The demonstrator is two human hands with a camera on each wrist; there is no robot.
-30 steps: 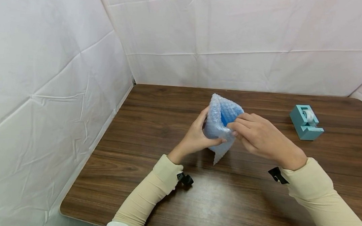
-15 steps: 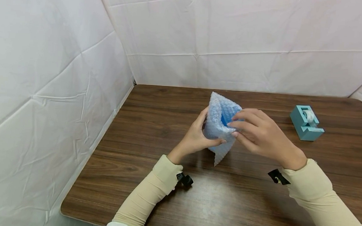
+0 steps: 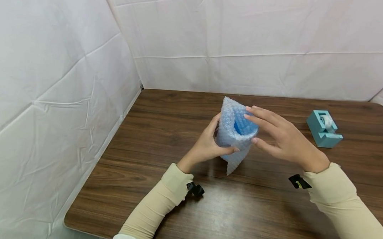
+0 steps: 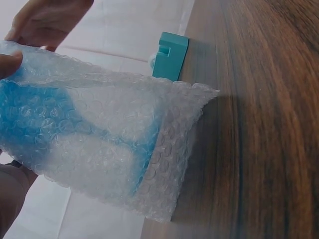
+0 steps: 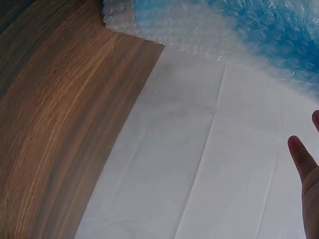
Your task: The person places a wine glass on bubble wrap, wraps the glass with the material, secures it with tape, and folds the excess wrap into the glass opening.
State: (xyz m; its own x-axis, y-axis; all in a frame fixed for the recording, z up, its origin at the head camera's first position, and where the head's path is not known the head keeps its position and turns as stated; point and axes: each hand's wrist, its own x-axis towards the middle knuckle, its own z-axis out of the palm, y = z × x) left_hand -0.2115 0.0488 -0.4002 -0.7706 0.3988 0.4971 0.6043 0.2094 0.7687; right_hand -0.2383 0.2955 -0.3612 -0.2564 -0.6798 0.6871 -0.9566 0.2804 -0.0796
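Note:
A tube of clear bubble wrap [image 3: 226, 130] stands upright over the table, its top loose and one pointed corner sticking up. Through the wrap, the left wrist view shows a blue and white object [image 4: 109, 114] whose kind is hidden by the bubbles. My left hand [image 3: 206, 145] grips the tube from the left, thumb across the front and fingers behind. On the other side, my right hand [image 3: 282, 137] has its fingers spread, fingertips right at the tube's open rim. A lower corner of wrap hangs down at the front.
A teal tape dispenser [image 3: 324, 130] with a roll of clear tape stands at the right of the brown wooden table [image 3: 165, 132]. White sheets [image 3: 246, 36] hang as walls behind the table and along its left side.
My right hand has let go of the rim of the bubble wrap, spread its fingers and drawn slightly right and up. The tube's mouth shows rounder. My left hand keeps its hold.

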